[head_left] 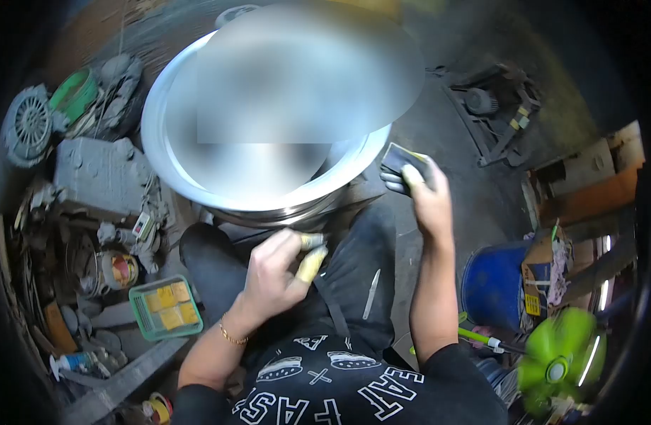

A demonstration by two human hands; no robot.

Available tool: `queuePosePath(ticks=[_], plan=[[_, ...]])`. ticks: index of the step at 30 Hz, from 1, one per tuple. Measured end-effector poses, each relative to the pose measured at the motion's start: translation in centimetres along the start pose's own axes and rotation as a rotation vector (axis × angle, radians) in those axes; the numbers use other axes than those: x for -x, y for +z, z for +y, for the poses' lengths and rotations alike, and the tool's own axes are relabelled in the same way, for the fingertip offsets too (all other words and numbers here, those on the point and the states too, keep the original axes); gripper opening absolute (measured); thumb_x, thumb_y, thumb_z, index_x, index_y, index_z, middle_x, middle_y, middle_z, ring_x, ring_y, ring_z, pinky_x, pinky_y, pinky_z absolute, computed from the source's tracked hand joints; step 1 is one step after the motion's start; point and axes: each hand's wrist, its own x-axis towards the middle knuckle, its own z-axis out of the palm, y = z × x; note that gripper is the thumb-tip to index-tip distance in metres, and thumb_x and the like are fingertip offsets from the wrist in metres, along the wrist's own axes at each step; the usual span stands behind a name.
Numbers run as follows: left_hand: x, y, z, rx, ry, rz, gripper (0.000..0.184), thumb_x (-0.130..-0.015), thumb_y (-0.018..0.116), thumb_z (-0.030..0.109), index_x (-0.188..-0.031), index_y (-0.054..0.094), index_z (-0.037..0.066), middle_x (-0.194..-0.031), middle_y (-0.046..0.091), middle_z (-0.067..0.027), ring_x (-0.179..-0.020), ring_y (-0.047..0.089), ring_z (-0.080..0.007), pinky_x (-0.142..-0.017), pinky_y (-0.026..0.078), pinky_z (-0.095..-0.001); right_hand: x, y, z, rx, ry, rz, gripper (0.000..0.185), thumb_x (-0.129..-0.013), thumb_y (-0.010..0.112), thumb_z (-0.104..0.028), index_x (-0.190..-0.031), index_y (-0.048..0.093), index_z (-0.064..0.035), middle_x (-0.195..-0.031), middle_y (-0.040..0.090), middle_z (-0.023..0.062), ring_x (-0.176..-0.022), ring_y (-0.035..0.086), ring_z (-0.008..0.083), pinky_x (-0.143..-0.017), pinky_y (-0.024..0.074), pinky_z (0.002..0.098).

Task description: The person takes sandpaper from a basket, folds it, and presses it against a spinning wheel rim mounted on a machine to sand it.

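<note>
**Printed black shirt (318,386) nearest, big round metal bowl (155,134) beyond the knees**

At upper centre, the bowl opens upward; being round, it shows no clear long axis. Its rim looks smooth and bright, but blur hides much of it, so what is finished or left cannot be judged. Right of centre, the right hand (426,185) clamps a dark flat pad (397,157) between thumb and fingers, near the rim, its upper edge slanting down rightward. At centre, the left hand (272,273) has yellow-covered fingertips (311,263) slightly parted; whether they grip anything, I cannot tell.
</note>
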Motion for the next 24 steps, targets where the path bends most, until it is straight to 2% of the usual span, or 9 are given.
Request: queuePosePath(ticks=[5,9,11,14,15,18,19,21,24], plan=[[-4.2,-1.1,1.5,-0.045,0.086,0.134,0.018,-0.089,0.068,0.002,-0.106,0.067,-0.006,-0.093,0.07,-0.0175,-0.082,0.07,-0.0272,-0.076,0.053,-0.0341,2.3,1.1,-4.5,-0.194,0.106,-0.309,0.024,-0.098,0.058,-0.006,-0.118,0.062,0.0075,-0.1,0.072,0.0137,-0.081,0.07,0.0161,-0.069,0.0566,0.028],[-5.7,-2.0,1.9,0.129,-0.101,-0.049,0.024,-0.092,0.07,0.006,-0.113,0.066,-0.005,-0.093,0.07,-0.0079,-0.084,0.063,-0.0096,-0.076,0.052,-0.0274,2.8,3.2,-6.0,-0.225,0.134,-0.504,0.024,-0.097,0.061,-0.007,-0.118,0.064,0.0054,-0.098,0.071,0.0103,-0.077,0.067,0.0136,-0.066,0.0557,0.0267],[-5.8,-2.2,1.2,0.332,-0.359,-0.18,0.021,-0.091,0.071,0.006,-0.109,0.067,-0.005,-0.091,0.07,-0.0067,-0.083,0.063,-0.0095,-0.076,0.052,-0.0279,2.7,3.6,-5.8,-0.223,0.161,-0.561,0.025,-0.096,0.063,-0.007,-0.118,0.065,0.005,-0.099,0.071,0.0095,-0.079,0.068,0.0142,-0.068,0.0558,0.028],[-5.8,-2.8,1.0,0.186,-0.338,-0.168,0.018,-0.091,0.071,0.005,-0.105,0.066,-0.005,-0.088,0.07,-0.007,-0.082,0.062,-0.0076,-0.075,0.052,-0.0277,2.6,4.9,-5.1,-0.001,-0.084,-0.477,0.02,-0.09,0.068,-0.002,-0.109,0.069,0.003,-0.094,0.073,0.0092,-0.084,0.071,0.0193,-0.074,0.0548,0.0331],[-5.9,-2.8,0.7,0.009,-0.171,-0.116,0.017,-0.089,0.072,0.005,-0.101,0.065,-0.003,-0.085,0.07,-0.0131,-0.076,0.066,-0.0152,-0.073,0.052,-0.031,2.5,5.3,-4.9,-0.006,-0.081,-0.476,0.02,-0.09,0.068,-0.002,-0.109,0.069,0.003,-0.094,0.073,0.0092,-0.084,0.071,0.0193,-0.074,0.0548,0.0331],[-6.2,-2.3,-0.7,-0.262,0.171,0.044,0.02,-0.082,0.074,0.004,-0.094,0.061,-0.003,-0.085,0.063,-0.0218,-0.078,0.062,-0.0418,-0.07,0.051,-0.0415,2.3,6.8,-5.1,0.37,-0.542,-0.339,0.027,-0.079,0.069,0.004,-0.106,0.069,0.0001,-0.096,0.07,0.0188,-0.087,0.07,0.0357,-0.077,0.0548,0.0382],[-6.6,-2.4,-1.2,-0.354,0.28,0.071,0.019,-0.08,0.073,0.001,-0.093,0.059,-0.003,-0.084,0.061,-0.0198,-0.075,0.061,-0.0405,-0.068,0.05,-0.0427,2.0,7.0,-4.9,0.371,-0.54,-0.329,0.027,-0.079,0.069,0.004,-0.106,0.069,0.0001,-0.096,0.07,0.0188,-0.087,0.07,0.0357,-0.077,0.0548,0.0382],[-6.8,-3.1,-1.5,-0.354,0.264,0.041,0.015,-0.081,0.07,-0.002,-0.09,0.059,-0.003,-0.079,0.059,-0.0187,-0.071,0.06,-0.0382,-0.067,0.049,-0.0416,1.6,7.3,-4.4,0.404,-0.6,-0.321,0.031,-0.082,0.07,0.007,-0.111,0.073,-0.0011,-0.097,0.075,0.0124,-0.085,0.072,0.0166,-0.073,0.0543,0.0289],[-6.7,-3.1,-3.0,-0.035,0.134,0.048,0.018,-0.08,0.065,-0.008,-0.098,0.066,-0.003,-0.079,0.063,-0.0144,-0.073,0.063,-0.0308,-0.074,0.052,-0.0331,1.4,7.1,-3.7,0.249,-0.367,-0.356,0.031,-0.082,0.07,0.005,-0.112,0.073,-0.0018,-0.098,0.076,0.0116,-0.085,0.071,0.0165,-0.079,0.0542,0.0289]])
